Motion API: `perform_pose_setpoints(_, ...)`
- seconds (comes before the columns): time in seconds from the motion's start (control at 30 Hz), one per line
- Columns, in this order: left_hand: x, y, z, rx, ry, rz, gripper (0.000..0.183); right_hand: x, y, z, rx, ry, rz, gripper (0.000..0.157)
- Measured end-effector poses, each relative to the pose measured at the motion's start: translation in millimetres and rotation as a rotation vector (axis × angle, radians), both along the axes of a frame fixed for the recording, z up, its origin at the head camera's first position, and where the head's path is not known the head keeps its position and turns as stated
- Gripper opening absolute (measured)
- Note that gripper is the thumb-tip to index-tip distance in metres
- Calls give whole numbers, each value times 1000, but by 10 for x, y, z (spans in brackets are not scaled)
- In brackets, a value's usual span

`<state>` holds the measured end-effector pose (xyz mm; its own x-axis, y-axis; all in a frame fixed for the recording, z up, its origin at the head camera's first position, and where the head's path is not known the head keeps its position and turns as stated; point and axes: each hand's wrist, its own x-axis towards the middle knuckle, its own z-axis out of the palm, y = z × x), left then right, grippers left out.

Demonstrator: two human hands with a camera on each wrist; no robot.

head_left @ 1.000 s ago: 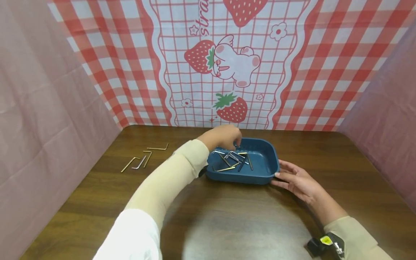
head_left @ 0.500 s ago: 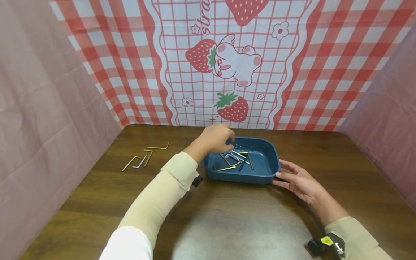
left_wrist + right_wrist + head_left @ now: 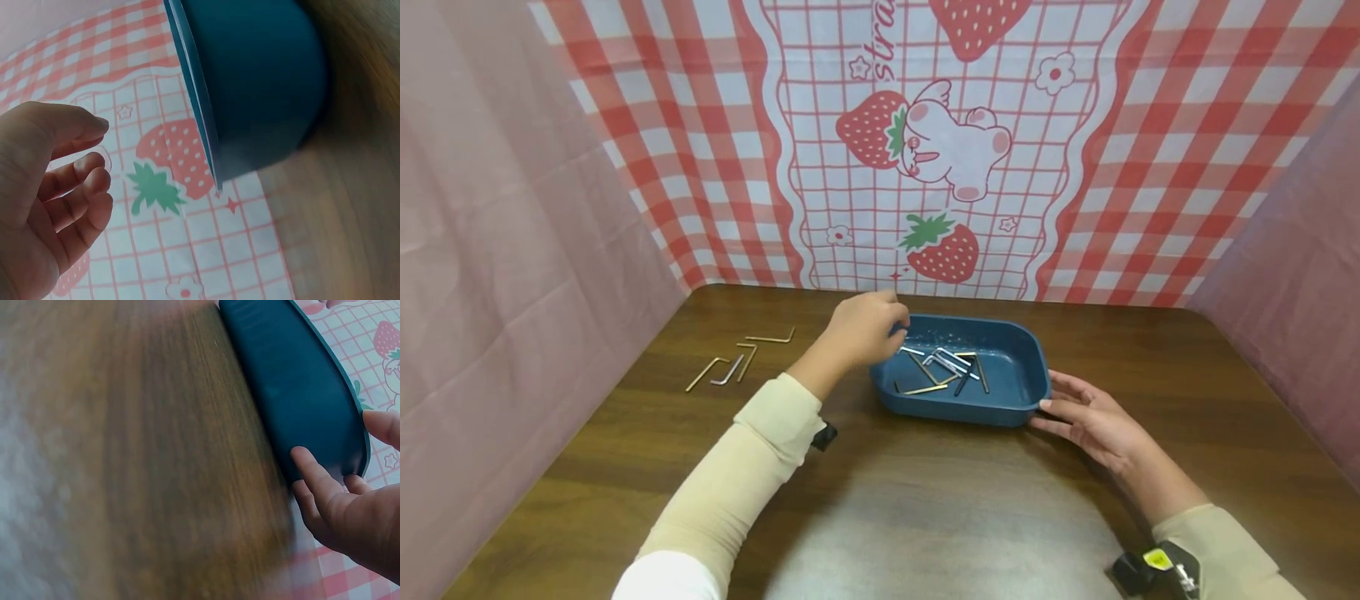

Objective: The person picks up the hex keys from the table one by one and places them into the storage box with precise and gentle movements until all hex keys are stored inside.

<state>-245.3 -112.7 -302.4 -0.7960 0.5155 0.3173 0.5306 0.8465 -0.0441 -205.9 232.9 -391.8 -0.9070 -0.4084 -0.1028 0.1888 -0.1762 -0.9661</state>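
Note:
A blue rectangular tray (image 3: 962, 412) stands on the table with several L-shaped hex keys (image 3: 951, 362) inside, silver, gold-toned and black. My left hand (image 3: 865, 327) hovers at the tray's left end with fingers loosely bent. Nothing lies between the thumb and fingers in the left wrist view, where the hand (image 3: 59, 194) is apart from the tray wall (image 3: 256, 81). My right hand (image 3: 1093, 421) holds the tray's near right corner. In the right wrist view its thumb (image 3: 382, 425) is at the rim and the other fingers lie against the outer wall.
Left of the tray, several more hex keys (image 3: 727, 367) lie spread on the brown wooden table (image 3: 925, 508). A checked strawberry-print cloth (image 3: 820, 192) hangs behind the table, with pink cloth (image 3: 535, 292) on both sides. A black device (image 3: 1153, 567) is strapped to the right wrist.
My left hand has risen out of the tray and moved left to its left rim, uncovering more of the tray's inside. The right hand stays at the corner.

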Motion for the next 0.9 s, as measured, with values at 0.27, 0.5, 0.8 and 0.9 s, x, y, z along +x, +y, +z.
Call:
perform_pose_setpoints(0.27, 112, -314, -36, 84, 77, 31, 11, -2, 8, -7, 5, -9, -4, 73)
perform_pose_setpoints(0.5, 195, -565, -83, 149, 111, 32, 9, -3, 13, -7, 12, -4, -3, 74)
perform_pose_setpoints(0.8, 286, -852, -90, 188, 75, 74, 9, -1, 17, -7, 16, -5, -10, 73)
perform_pose_setpoints(0.9, 311, -949, -82, 192, 54, 97, 12, 0, 17, -8, 18, -2, -9, 73)
